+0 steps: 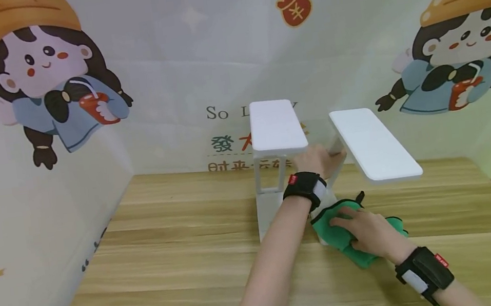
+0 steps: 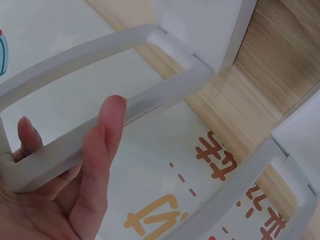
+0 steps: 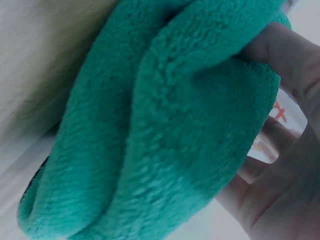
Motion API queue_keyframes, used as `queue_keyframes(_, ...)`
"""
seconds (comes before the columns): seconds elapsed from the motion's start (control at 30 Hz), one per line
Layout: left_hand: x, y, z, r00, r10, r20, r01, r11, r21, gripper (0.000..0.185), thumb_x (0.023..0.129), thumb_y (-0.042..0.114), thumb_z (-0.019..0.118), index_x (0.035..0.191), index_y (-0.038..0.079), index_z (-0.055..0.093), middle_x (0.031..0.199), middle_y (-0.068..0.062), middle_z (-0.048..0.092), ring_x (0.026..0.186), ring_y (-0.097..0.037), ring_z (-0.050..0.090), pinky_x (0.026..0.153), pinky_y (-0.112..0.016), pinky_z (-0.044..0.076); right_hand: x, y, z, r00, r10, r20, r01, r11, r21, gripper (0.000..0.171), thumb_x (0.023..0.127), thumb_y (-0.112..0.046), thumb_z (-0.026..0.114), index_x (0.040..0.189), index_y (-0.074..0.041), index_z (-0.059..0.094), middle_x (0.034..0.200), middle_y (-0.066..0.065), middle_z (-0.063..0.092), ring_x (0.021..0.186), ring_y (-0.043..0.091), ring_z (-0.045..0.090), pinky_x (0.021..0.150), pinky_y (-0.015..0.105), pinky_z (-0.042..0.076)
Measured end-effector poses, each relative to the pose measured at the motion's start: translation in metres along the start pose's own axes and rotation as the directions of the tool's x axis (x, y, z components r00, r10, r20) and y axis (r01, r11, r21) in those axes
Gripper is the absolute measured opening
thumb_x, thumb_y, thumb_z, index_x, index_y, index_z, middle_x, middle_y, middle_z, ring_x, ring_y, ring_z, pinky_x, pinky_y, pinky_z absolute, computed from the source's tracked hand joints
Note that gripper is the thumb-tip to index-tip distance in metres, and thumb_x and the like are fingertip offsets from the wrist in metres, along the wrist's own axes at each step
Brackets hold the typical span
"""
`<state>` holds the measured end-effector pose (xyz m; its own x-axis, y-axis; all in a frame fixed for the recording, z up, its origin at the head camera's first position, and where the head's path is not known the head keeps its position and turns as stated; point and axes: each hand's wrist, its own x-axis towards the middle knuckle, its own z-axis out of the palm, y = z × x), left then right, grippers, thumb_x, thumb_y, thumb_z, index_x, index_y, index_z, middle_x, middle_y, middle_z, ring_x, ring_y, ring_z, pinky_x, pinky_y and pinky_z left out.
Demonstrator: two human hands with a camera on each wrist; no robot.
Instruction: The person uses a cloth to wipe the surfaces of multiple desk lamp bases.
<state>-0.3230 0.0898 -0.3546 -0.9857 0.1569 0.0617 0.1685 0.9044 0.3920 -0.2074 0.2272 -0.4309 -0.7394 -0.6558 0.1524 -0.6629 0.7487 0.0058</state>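
Left hand [image 1: 321, 159] grips white rack [image 1: 277, 127]; right hand [image 1: 368, 232] presses green cloth [image 1: 336, 229].

white plastic two-shelf rack with open rectangular frame legs [image 1: 278, 133] | upright on wooden counter [image 1: 169, 245] | fluffy green microfibre cloth [image 1: 337, 231] | bunched, pressed against rack's lower right side, touching counter

Wooden tabletop [image 1: 158, 268], pale backdrop walls [image 1: 195, 51] printed with cartoon girls [image 1: 49, 80], even soft light

Left hand [image 1: 321, 159] reaches forward, fingers seemingly loosely curled; right hand [image 1: 368, 232] lies flat.
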Motion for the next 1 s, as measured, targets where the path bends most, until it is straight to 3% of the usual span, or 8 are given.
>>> queue_keyframes(0.17, 0.000, -0.001, -0.001, 1.000, -0.006, 0.007, 0.006, 1.000, -0.005, 0.065, 0.103, 0.068, 0.050, 0.064, 0.015, 0.054, 0.056, 0.001, 0.050, 0.050, -0.014, 0.045, 0.050, -0.027, 0.031, 0.007, -0.005, 0.004, 0.982, -0.182, -0.055, 0.170, 0.971, -0.170, 0.050, 0.075, -0.003, 0.092, 0.121, -0.014, 0.075, 0.122, 0.014, 0.069, 0.100, 0.039, 0.070, 0.060, 0.036, 0.059)
queue_keyframes(0.27, -0.001, -0.001, -0.001, 1.000, 0.003, 0.003, -0.003, 1.000, -0.017, 0.064, 0.103, 0.067, 0.051, 0.065, 0.015, 0.054, 0.058, 0.001, 0.051, 0.052, -0.014, 0.047, 0.051, -0.027, 0.031, 0.004, -0.002, 0.006, 0.970, -0.233, -0.070, 0.217, 0.958, -0.186, 0.052, 0.075, -0.003, 0.093, 0.122, -0.016, 0.075, 0.126, 0.014, 0.070, 0.106, 0.040, 0.070, 0.065, 0.034, 0.060)
queue_keyframes(0.5, 0.000, -0.001, -0.003, 1.000, 0.011, 0.003, -0.011, 1.000, -0.013, 0.065, 0.103, 0.066, 0.051, 0.064, 0.015, 0.054, 0.057, 0.001, 0.050, 0.052, -0.014, 0.048, 0.050, -0.026, 0.031, -0.006, 0.010, 0.003, 0.989, -0.116, -0.096, 0.113, 0.993, -0.031, 0.051, 0.074, 0.016, 0.083, 0.119, -0.008, 0.074, 0.122, 0.018, 0.068, 0.098, 0.040, 0.070, 0.057, 0.031, 0.053)
queue_keyframes(0.7, -0.002, -0.002, -0.004, 1.000, -0.001, 0.007, 0.001, 0.999, -0.033, 0.066, 0.103, 0.066, 0.052, 0.061, 0.016, 0.048, 0.054, 0.003, 0.045, 0.050, -0.013, 0.043, 0.051, -0.026, 0.029, 0.004, -0.006, 0.003, 1.000, -0.001, 0.021, -0.002, 0.992, 0.125, 0.055, 0.075, 0.008, 0.084, 0.125, -0.003, 0.067, 0.124, 0.022, 0.060, 0.095, 0.040, 0.067, 0.067, 0.041, 0.058)
queue_keyframes(0.77, -0.002, -0.002, -0.004, 1.000, 0.000, 0.004, 0.001, 0.999, -0.040, 0.066, 0.102, 0.066, 0.053, 0.060, 0.016, 0.047, 0.053, 0.003, 0.044, 0.049, -0.012, 0.041, 0.051, -0.026, 0.028, 0.005, -0.011, 0.004, 0.999, 0.042, 0.022, -0.045, 0.985, 0.166, 0.055, 0.073, 0.010, 0.083, 0.123, -0.003, 0.066, 0.124, 0.022, 0.059, 0.091, 0.037, 0.064, 0.069, 0.041, 0.056)
queue_keyframes(0.93, 0.000, -0.002, -0.002, 1.000, 0.003, -0.001, -0.003, 0.999, -0.039, 0.065, 0.102, 0.066, 0.053, 0.060, 0.016, 0.048, 0.054, 0.003, 0.044, 0.049, -0.012, 0.041, 0.050, -0.025, 0.027, 0.003, -0.016, 0.009, 0.990, 0.122, -0.069, -0.110, 0.981, 0.159, 0.048, 0.072, 0.024, 0.073, 0.109, -0.005, 0.067, 0.114, 0.016, 0.060, 0.069, 0.021, 0.052, 0.054, 0.029, 0.043)
queue_keyframes(1.0, 0.000, -0.002, -0.002, 1.000, 0.004, 0.005, -0.004, 0.999, -0.043, 0.064, 0.102, 0.066, 0.052, 0.061, 0.016, 0.050, 0.055, 0.003, 0.047, 0.051, -0.013, 0.044, 0.051, -0.026, 0.029, 0.003, -0.018, 0.012, 0.988, 0.117, -0.100, -0.106, 0.988, 0.109, 0.044, 0.076, 0.025, 0.072, 0.109, -0.005, 0.068, 0.112, 0.016, 0.061, 0.067, 0.021, 0.054, 0.053, 0.030, 0.047)
